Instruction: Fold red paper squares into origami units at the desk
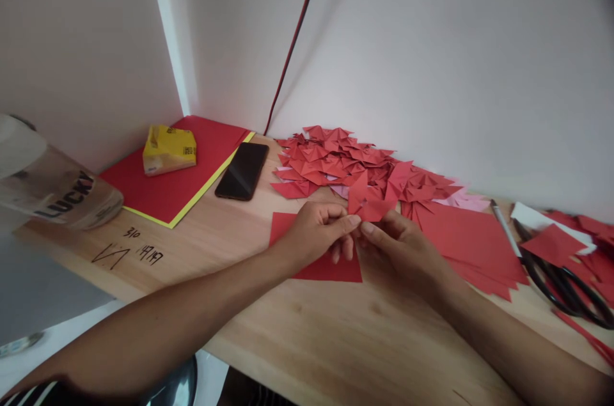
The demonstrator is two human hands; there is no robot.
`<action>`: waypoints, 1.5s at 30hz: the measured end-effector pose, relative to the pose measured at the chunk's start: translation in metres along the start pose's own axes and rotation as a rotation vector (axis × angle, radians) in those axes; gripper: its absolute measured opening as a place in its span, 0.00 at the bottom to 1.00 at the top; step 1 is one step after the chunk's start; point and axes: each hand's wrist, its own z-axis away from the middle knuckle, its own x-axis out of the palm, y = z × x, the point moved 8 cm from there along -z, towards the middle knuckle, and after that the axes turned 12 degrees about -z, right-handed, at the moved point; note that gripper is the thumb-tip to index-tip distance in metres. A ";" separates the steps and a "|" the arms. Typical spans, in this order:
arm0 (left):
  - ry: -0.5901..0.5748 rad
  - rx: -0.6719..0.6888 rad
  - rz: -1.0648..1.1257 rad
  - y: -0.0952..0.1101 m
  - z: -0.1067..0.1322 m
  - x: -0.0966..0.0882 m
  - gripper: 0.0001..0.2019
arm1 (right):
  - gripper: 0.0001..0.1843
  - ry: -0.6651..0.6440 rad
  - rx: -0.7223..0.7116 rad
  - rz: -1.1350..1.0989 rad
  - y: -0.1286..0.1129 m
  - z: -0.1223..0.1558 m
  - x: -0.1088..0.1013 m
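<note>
Between my two hands is a small folded red paper piece (367, 204), raised over the table in front of a heap of similar pieces. My left hand (326, 227) pinches its lower left side between thumb and fingers. On its lower right side, my right hand (398, 243) has a like pinch, the two thumbs almost touching. Under the left hand lies a flat red paper sheet (330, 272). Just right of my right hand is a spread stack of red paper sheets (474, 240). The fingertips partly hide the folded piece.
Folded red pieces (330, 156) are heaped against the wall. Black-handled scissors (561, 288), a pen (506, 227) and red scraps lie at right. Leftward are a phone (242, 171), a yellow packet (170, 149) on red sheets (206, 137), and a clear LUCKY container (62, 185).
</note>
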 end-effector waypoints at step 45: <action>0.083 0.142 -0.322 0.012 -0.007 -0.019 0.01 | 0.13 -0.035 -0.084 0.167 -0.012 0.005 0.012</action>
